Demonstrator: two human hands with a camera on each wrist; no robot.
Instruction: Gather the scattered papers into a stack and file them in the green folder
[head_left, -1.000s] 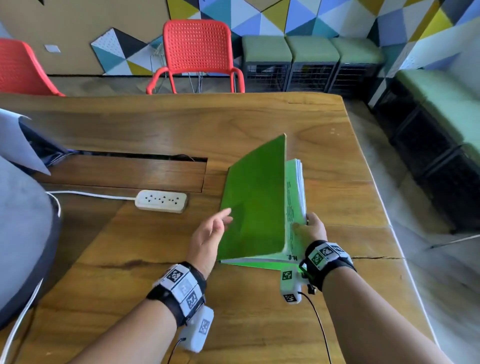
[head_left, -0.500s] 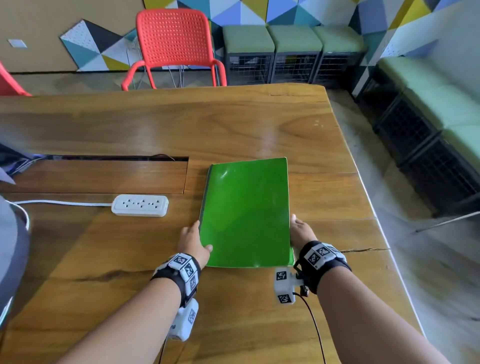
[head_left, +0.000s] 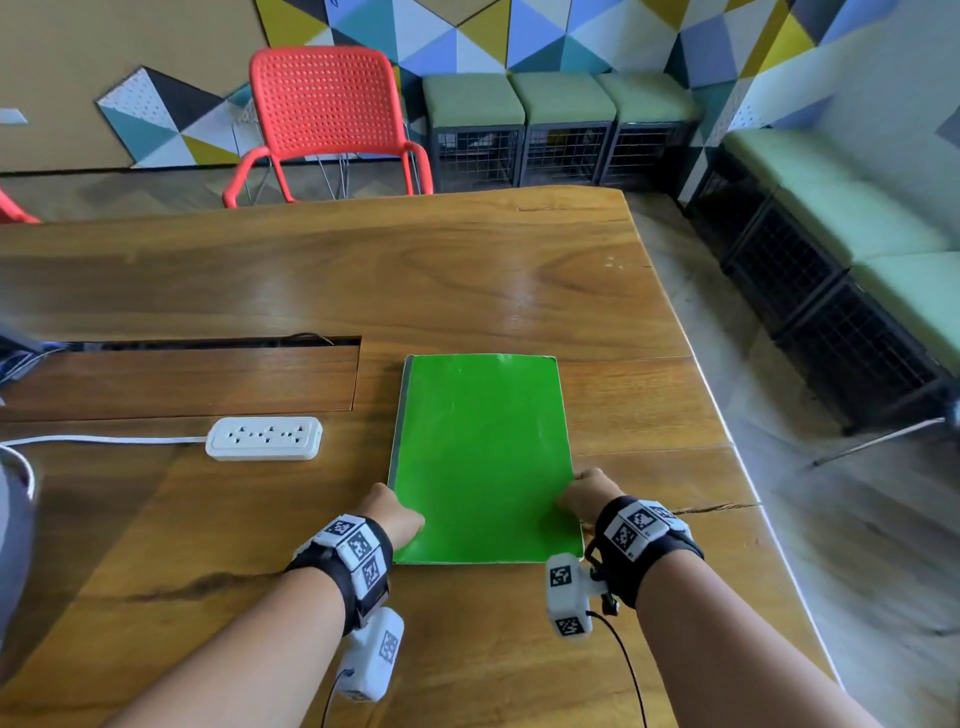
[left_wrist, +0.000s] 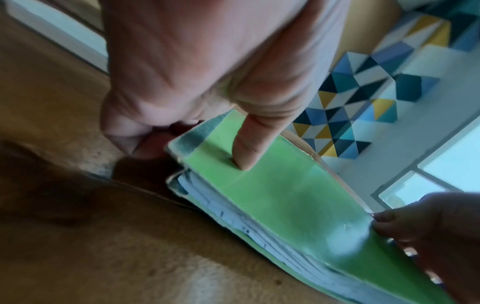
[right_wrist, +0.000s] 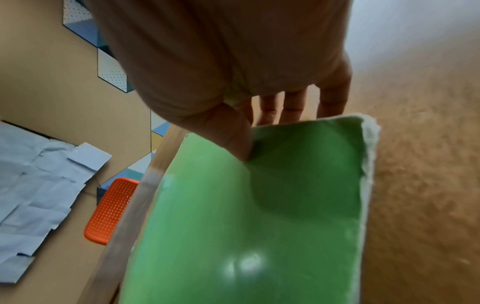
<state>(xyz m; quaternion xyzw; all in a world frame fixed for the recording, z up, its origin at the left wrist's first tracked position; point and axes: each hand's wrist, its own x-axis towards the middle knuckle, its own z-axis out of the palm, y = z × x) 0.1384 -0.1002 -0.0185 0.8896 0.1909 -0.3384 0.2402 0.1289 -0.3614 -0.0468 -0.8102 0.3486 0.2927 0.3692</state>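
Note:
The green folder (head_left: 483, 452) lies closed and flat on the wooden table (head_left: 467, 270), spine to the left. White papers (left_wrist: 259, 232) show between its covers in the left wrist view. My left hand (head_left: 392, 512) holds the near left corner, thumb (left_wrist: 249, 144) pressed on the cover and fingers curled at the spine. At the near right edge my right hand (head_left: 584, 493) pinches the folder (right_wrist: 259, 216), thumb (right_wrist: 233, 135) on top and fingers below the edge.
A white power strip (head_left: 264, 438) with its cable lies left of the folder, in front of a recessed cable slot (head_left: 182, 379). The table's right edge (head_left: 727, 441) runs close to the folder. A red chair (head_left: 327, 114) stands behind the table.
The front cover stood open a second ago with papers showing; it has come down shut. Both hands now hold the folder's near corners.

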